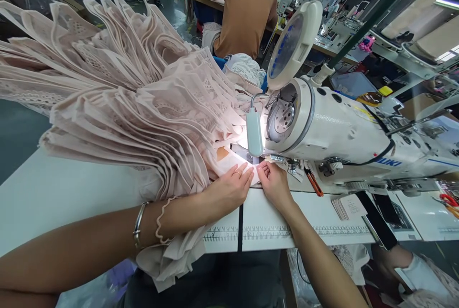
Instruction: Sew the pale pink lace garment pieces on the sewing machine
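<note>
A pale pink fabric piece lies under the lit needle area of a white sewing machine. My left hand rests on it, fingers stretched out and lying flat, with a ring on one finger. Close beside it, my right hand has its fingers curled, pinching the fabric's edge near the presser foot. The needle is hidden behind a small pale green lamp. A large stack of pale pink lace-trimmed fabric pieces spreads left of the machine, and part of it hangs over the table's front edge.
A ruler strip runs along the table's front edge. An orange cutter, a paper tag pad and a phone lie to the right. A round magnifier stands above the machine head. Another person sits ahead, back turned.
</note>
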### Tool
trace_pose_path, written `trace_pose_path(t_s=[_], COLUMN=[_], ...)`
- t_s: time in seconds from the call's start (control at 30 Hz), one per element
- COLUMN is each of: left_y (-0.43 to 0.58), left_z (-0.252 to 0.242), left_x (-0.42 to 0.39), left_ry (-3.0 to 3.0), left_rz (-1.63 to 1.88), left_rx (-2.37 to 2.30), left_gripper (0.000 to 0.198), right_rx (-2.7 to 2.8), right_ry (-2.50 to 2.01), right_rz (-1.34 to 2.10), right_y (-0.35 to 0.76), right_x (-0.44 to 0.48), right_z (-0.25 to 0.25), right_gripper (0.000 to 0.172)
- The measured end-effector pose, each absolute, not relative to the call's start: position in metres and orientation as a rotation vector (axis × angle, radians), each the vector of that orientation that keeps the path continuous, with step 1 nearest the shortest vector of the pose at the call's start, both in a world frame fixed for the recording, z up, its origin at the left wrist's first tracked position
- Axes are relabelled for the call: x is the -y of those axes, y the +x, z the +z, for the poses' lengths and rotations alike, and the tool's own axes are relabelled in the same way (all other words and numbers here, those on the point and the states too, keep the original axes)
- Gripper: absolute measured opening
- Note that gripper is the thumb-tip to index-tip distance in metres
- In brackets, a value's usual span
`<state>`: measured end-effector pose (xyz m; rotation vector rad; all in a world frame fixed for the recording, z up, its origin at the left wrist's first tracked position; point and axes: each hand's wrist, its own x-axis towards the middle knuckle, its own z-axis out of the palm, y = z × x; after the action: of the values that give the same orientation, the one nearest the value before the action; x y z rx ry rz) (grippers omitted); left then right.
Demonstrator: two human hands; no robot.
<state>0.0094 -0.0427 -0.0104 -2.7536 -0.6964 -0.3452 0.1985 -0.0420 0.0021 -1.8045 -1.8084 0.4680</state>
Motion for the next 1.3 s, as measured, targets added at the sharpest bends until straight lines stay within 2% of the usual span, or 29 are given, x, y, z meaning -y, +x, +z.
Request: trace_pose_path(t_s=[0.2, 0.33, 0.43, 0.5, 0.6, 0.73, 0.9, 1.3], left_y=[0.013, 0.013, 0.012, 0.011, 0.014, 0.02, 0.022, 0.018], left_z=[-0.011, -0.022, -0.021, -0.014, -0.003, -0.002, -0.01, -0.012], left_x=[0.041, 0.037, 0.037, 0.037, 0.036, 0.035, 0.036, 0.031], left_ry=[-2.713, -2.77, -2.797, -2.813, -2.875, -2.836, -2.761, -2.726], left_rz=[-0.349, -0.514, -0.599, -0.54, -0.423, -0.491, -0.478, -0.481], left_rx=[0.672, 0.67, 0.852, 0.96, 0.884, 0.753, 0.69, 0.681], left_gripper=[0.04, 0.035, 0.035, 0.031, 0.025, 0.02, 0.031, 0.034], right_rx=[1.853, 2.026, 2.214, 2.319, 2.431, 2.506, 2.457, 2.37], right_ry=[-1.738, -1.455, -1.37, -1.403, -1.412, -1.382, -1.442, -1.46], right_rz=[0.375, 0.173, -0.001, -0.147, -0.297, -0.174, 0.135, 0.197], right_y=[0.203, 0.208, 0.206, 0.202, 0.201, 0.216, 0.242, 0.242], right_x=[0.047, 0.055, 0.059, 0.06, 0.059, 0.052, 0.039, 0.039], right_z=[-0.002, -0.001, 0.0, 0.001, 0.0, -0.003, -0.013, -0.023], right_gripper=[0.018, 0.021, 0.024, 0.025, 0.034, 0.044, 0.062, 0.074])
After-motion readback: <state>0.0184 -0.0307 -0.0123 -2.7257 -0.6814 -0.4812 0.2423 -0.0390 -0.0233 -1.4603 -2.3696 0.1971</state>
